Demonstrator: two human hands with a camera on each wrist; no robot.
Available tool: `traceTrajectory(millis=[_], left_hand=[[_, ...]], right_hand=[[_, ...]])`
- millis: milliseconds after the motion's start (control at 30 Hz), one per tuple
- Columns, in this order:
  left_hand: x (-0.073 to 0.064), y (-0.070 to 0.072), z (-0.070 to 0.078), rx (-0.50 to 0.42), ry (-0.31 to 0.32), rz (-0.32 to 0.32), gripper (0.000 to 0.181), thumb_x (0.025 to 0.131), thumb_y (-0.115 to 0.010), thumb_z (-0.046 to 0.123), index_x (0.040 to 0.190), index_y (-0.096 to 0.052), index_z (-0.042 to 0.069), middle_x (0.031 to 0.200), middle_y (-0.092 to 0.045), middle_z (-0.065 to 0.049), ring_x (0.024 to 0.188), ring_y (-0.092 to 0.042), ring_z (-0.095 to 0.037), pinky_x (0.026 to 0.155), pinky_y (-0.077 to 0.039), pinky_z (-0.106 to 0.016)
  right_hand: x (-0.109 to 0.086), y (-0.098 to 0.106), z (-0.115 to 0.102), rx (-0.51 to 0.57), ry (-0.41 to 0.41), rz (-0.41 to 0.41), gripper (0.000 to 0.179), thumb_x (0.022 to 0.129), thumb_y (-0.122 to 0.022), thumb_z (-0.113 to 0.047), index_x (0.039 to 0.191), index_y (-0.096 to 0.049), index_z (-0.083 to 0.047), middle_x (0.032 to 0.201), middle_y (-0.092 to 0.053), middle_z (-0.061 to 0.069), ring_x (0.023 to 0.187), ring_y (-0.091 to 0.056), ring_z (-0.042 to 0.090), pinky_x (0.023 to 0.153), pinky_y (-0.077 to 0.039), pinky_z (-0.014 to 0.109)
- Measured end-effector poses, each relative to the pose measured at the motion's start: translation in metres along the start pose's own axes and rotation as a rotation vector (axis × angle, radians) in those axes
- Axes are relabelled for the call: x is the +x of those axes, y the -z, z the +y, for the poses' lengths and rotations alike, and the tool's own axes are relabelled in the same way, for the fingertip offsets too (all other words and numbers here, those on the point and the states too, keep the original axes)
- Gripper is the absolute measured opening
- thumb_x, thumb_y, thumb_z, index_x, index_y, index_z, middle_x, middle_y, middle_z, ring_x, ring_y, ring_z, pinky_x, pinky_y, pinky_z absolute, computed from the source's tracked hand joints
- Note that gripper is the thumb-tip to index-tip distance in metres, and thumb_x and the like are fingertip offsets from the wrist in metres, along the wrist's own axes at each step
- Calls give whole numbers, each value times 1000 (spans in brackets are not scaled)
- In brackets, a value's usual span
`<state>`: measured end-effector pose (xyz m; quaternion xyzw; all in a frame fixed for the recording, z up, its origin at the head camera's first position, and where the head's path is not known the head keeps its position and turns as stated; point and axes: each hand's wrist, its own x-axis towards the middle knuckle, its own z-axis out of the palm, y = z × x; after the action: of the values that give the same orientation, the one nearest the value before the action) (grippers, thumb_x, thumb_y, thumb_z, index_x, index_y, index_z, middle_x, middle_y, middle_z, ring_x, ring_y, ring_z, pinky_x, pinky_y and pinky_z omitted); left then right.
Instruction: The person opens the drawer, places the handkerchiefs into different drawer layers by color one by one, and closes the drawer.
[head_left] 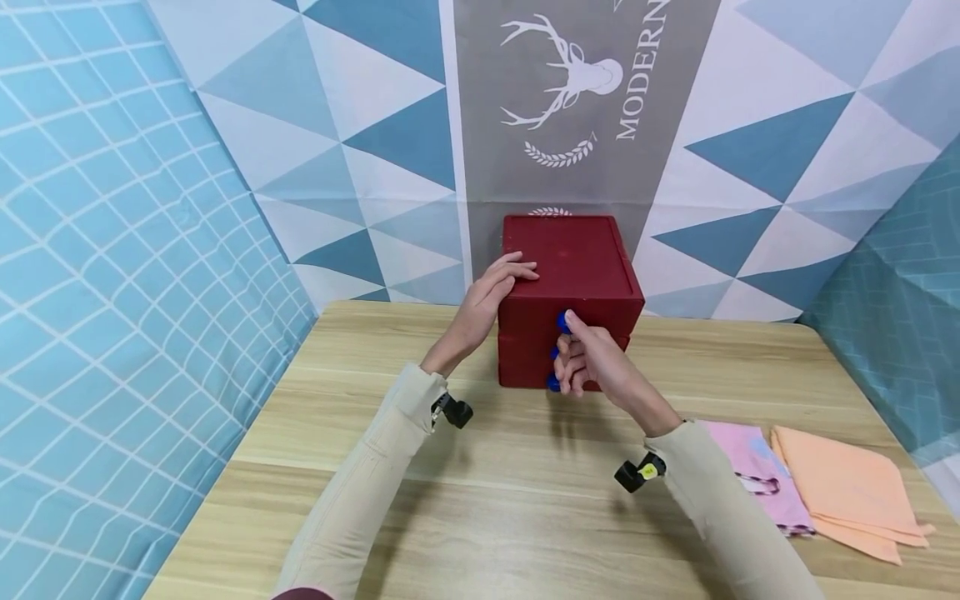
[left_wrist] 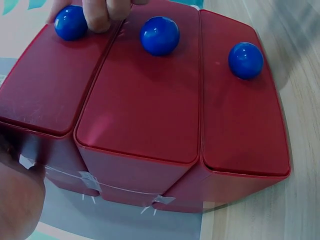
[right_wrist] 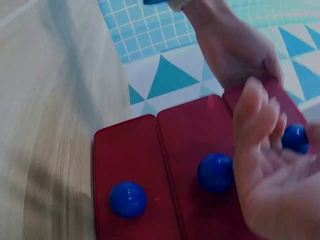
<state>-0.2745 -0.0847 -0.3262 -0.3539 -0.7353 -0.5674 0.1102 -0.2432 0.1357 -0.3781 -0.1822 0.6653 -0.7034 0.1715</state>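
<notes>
A dark red box with three stacked drawers stands at the back of the table, and each drawer front bears a round blue knob. My left hand rests on the box's top left edge, its fingers lying over the lid. With thumb and forefinger my right hand pinches the top knob, the other fingers bent below it. In the left wrist view the middle knob and bottom knob are untouched. All three drawer fronts sit about level with one another.
A pink patterned cloth and a folded orange cloth lie at the right of the wooden table. Behind the box hangs a backdrop of triangles and a deer head. Blue gridded sheeting covers the left side.
</notes>
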Motion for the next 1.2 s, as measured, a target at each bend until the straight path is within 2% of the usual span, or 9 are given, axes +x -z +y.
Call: traceTrajectory(millis=[100, 167, 333, 533, 667, 900, 1100, 1200], left_hand=[[2, -2, 0, -2, -11, 11, 34, 105, -34, 2, 119, -62, -10, 140, -53, -26, 146, -27, -37, 121, -20, -40], [2, -3, -1, -2, -12, 17, 34, 104, -34, 1, 119, -62, -10, 139, -54, -26, 145, -27, -38, 121, -20, -40], [1, -7, -1, 7, -11, 23, 34, 104, -34, 0, 118, -63, -11, 138, -55, -27, 145, -28, -39, 121, -19, -39], [2, -7, -1, 18, -24, 35, 34, 104, -33, -1, 117, -63, -11, 137, -55, -27, 144, -29, -39, 121, -20, -40], [0, -6, -2, 22, -4, 46, 34, 104, -33, 1, 117, -63, -10, 139, -54, -25, 145, -29, -36, 120, -21, -41], [-2, -6, -3, 15, -7, 52, 34, 104, -34, 1, 119, -63, -9, 140, -53, -24, 146, -28, -36, 120, -22, -44], [-2, -10, -4, 28, -41, 72, 34, 103, -34, 0, 118, -63, -10, 139, -53, -26, 145, -28, -38, 120, -22, -44], [-2, -12, -6, 47, -60, 97, 35, 102, -33, -1, 118, -63, -10, 137, -55, -27, 144, -29, -39, 120, -22, -42]], right_hand=[[-2, -3, 0, -76, 2, 112, 65, 102, -39, -58, 86, -51, 4, 65, -62, 12, 49, -63, 20, 46, -55, 35], [-5, -4, 2, -104, -6, 147, 69, 101, -40, -60, 90, -54, 7, 65, -62, 13, 49, -62, 20, 46, -55, 37], [-18, -6, 11, -147, -26, 122, 72, 102, -40, -56, 99, -56, 14, 66, -62, 17, 49, -61, 21, 46, -54, 36], [-29, -5, 32, -179, -71, 124, 62, 103, -47, -48, 95, -59, 12, 63, -61, 13, 48, -61, 21, 43, -51, 33], [-29, -1, 47, -154, -128, 119, 58, 104, -47, -46, 96, -59, 10, 62, -61, 10, 48, -60, 18, 43, -50, 29], [-18, 5, 60, -44, -197, 115, 70, 101, -46, -54, 117, -55, 14, 64, -61, 7, 50, -60, 17, 45, -50, 27], [-9, 4, 61, 42, -188, 101, 77, 100, -42, -59, 125, -54, 13, 66, -60, 4, 52, -59, 16, 47, -50, 26], [-5, 4, 62, 107, -177, 80, 76, 101, -41, -58, 124, -56, 13, 67, -61, 3, 53, -58, 14, 48, -49, 25]])
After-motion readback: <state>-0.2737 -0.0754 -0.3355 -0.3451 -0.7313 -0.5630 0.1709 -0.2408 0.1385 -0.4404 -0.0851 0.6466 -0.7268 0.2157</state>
